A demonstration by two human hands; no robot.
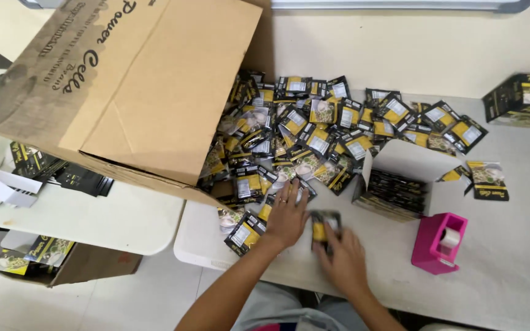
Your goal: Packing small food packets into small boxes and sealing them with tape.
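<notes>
Left hand (pixel 286 216) flat, fingers spread on sachet pile (pixel 314 132) mid-worktop (pixel 510 257); right hand (pixel 341 260) pinches small stack (pixel 325 228) near edge. Best square stack before boxing in open carton (pixel 397 193), right.

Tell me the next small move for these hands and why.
Probably the left hand draws another sachet from the pile of sachets toward the right hand, which holds a small stack of sachets. The open small box beside it stands partly filled with sachets.
</notes>
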